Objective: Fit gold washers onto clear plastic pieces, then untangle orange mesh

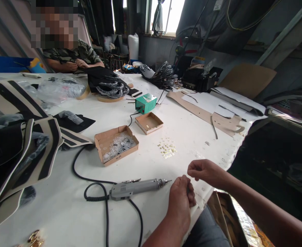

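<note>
Close to the table's near right edge, my left hand (180, 195) is closed, its thumb pressed against curled fingers; what it holds, if anything, is hidden. Just beyond it my right hand (202, 169) hovers with fingers curled in a pinch, and its contents are too small to make out. A grey electric screwdriver (138, 187) lies left of my hands, its bit pointing toward them. Small gold-coloured metal pieces (167, 149) sit in rows on the white table (148, 154). Beside them are tiny clear pieces (197, 154).
A cardboard tray (103, 161) holds clear plastic discs. Behind it stand a smaller cardboard box (151, 130) and a green power unit (146, 103). A black cable (75, 164) loops across the left. Striped panels (48, 151) are piled far left. Another person (71, 58) sits opposite.
</note>
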